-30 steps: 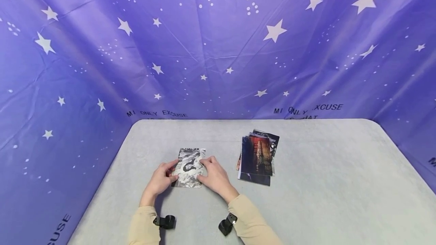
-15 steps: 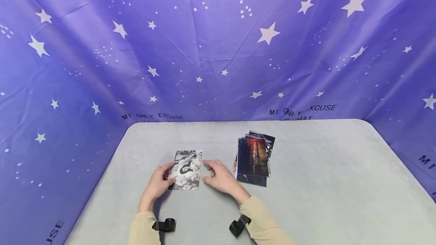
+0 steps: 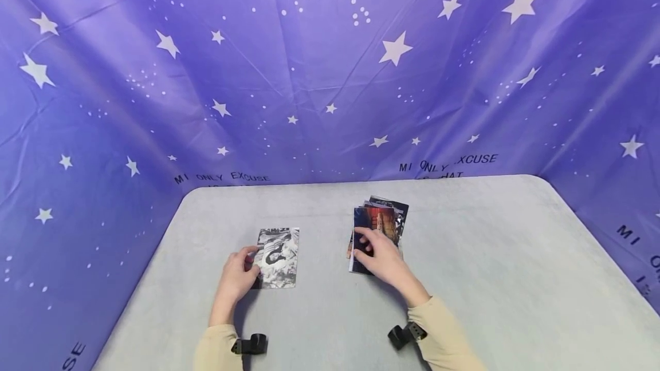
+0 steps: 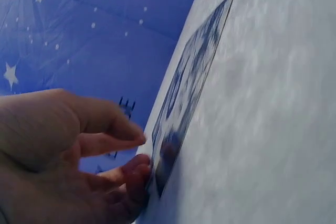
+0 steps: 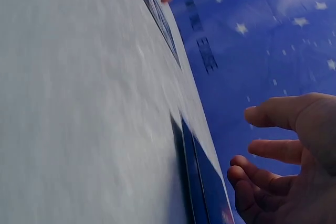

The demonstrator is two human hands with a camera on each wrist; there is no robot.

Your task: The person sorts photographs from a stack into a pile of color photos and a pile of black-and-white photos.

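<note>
A black-and-white picture card [image 3: 278, 259] lies flat on the left part of the table, its left edge touched by the fingers of my left hand [image 3: 239, 275]. In the left wrist view the card [image 4: 197, 72] is seen edge-on beside my left hand [image 4: 79, 150], whose fingers are loosely bent. Over a messy pile of dark and orange picture cards [image 3: 402, 210] hovers my right hand [image 3: 384, 259], thumb and fingers apart. The right wrist view shows my right hand [image 5: 289, 166] above the pile [image 5: 202, 177], holding nothing.
The pale grey table [image 3: 495, 279] extends to both sides and in front. A purple curtain [image 3: 309, 73] with white stars stands behind and beside it. Each sleeve carries a black wrist device, one left [image 3: 251, 344] and one right [image 3: 407, 335].
My right hand has let go of the black-and-white card and moved right, over the pile. My left hand has stayed at the card's left edge. The head view has shifted slightly.
</note>
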